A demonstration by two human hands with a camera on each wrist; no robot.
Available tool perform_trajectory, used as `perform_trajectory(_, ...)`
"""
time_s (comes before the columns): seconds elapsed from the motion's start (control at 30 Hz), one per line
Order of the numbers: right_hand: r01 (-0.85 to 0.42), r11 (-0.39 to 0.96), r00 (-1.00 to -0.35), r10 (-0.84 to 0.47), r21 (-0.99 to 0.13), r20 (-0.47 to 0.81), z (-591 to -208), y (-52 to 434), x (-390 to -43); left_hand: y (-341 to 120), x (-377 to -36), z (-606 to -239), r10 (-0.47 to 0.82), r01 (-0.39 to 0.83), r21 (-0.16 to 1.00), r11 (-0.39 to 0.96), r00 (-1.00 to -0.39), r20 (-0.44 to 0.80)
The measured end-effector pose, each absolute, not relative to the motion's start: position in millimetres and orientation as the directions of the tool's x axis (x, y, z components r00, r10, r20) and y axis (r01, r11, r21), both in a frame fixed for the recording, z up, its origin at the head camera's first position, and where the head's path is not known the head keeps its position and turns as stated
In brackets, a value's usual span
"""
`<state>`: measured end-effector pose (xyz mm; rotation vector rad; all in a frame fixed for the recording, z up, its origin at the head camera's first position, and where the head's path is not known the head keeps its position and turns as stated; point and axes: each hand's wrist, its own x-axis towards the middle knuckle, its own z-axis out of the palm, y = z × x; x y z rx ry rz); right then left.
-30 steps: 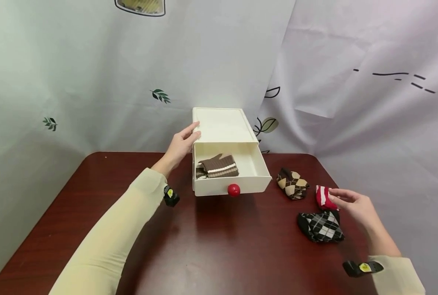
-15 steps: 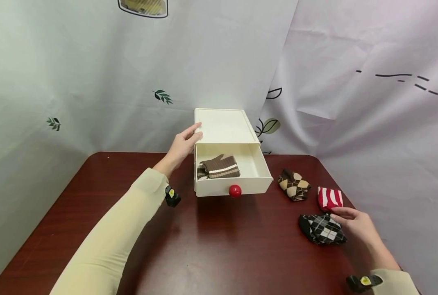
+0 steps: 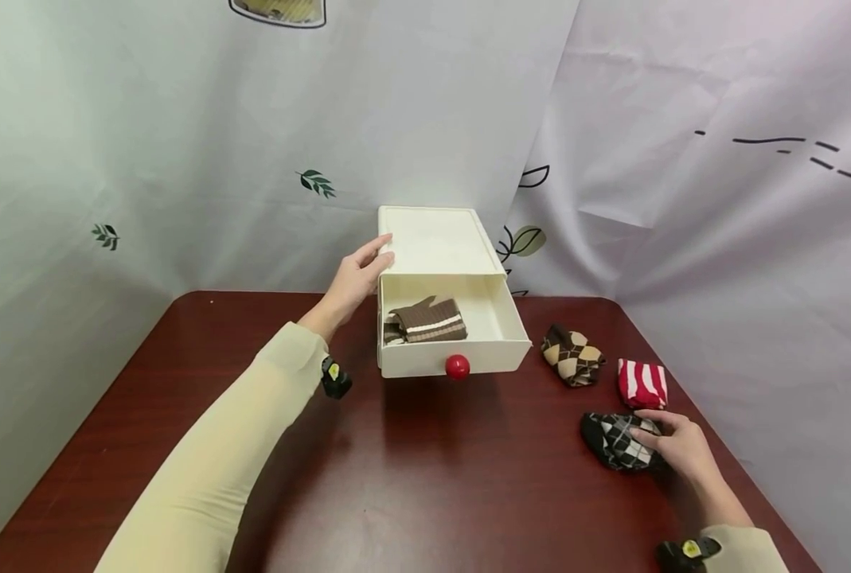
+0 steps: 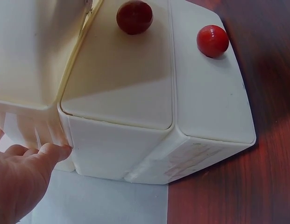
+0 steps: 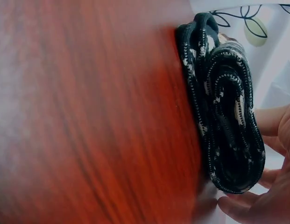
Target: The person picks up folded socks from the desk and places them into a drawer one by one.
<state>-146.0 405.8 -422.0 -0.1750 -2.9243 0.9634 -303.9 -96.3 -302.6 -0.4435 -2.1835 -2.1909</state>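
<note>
A white drawer unit [image 3: 435,239] stands at the back of the table, its top drawer [image 3: 493,360] pulled out. Folded brown striped knitwear [image 3: 428,321] lies inside that drawer on the left. My left hand [image 3: 349,284] rests on the unit's left upper edge; the left wrist view shows the hand [image 4: 28,172] against its side. At the right, my right hand [image 3: 683,447] holds a folded black-and-grey argyle sock bundle [image 3: 617,440] on the table, thumb on top. In the right wrist view, the bundle [image 5: 229,116] shows its rolled layers, with fingers around its side and lower end.
Behind the argyle bundle lie a red-and-white striped sock bundle [image 3: 642,383] and a brown-and-tan argyle bundle [image 3: 571,356]. Red knobs [image 4: 212,41] stick out from the closed lower drawers. A white printed cloth [image 3: 253,143] hangs behind the dark red-brown table [image 3: 432,493].
My right hand has left the red-and-white bundle and come toward me onto the black-and-grey argyle one. My left hand stays on the drawer unit.
</note>
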Motion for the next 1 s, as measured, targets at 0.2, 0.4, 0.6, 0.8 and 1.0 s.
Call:
perform_trajectory(0.2, 0.032, 0.814, -0.996, 0.074, -0.579, 0.049, -422, 403, -149, -96, -292, -292, 0.182, 0.218, 0.976, -0.014, -0.959, 0.217)
perform_trajectory(0.4, 0.075, 0.796, -0.993, 0.117, -0.6, 0.031, -421, 394, -152, -96, -291, -292, 0.181, 0.219, 0.976, -0.014, -0.959, 0.218)
perform_trajectory(0.6, 0.086, 0.785, -0.989, 0.141, -0.614, 0.042, -418, 391, -150, -96, -292, -294, 0.182, 0.214, 0.977, -0.013, -0.96, 0.213)
perform_trajectory(0.8, 0.102, 0.753, -0.984, 0.171, -0.65, 0.044, -409, 390, -150, -95, -291, -293, 0.193, 0.216, 0.976, 0.003, -0.958, 0.211)
perform_trajectory(1.0, 0.099, 0.718, -0.984, 0.175, -0.689, 0.041, -392, 387, -156, -94, -291, -291, 0.193, 0.22, 0.975, 0.013, -0.958, 0.214)
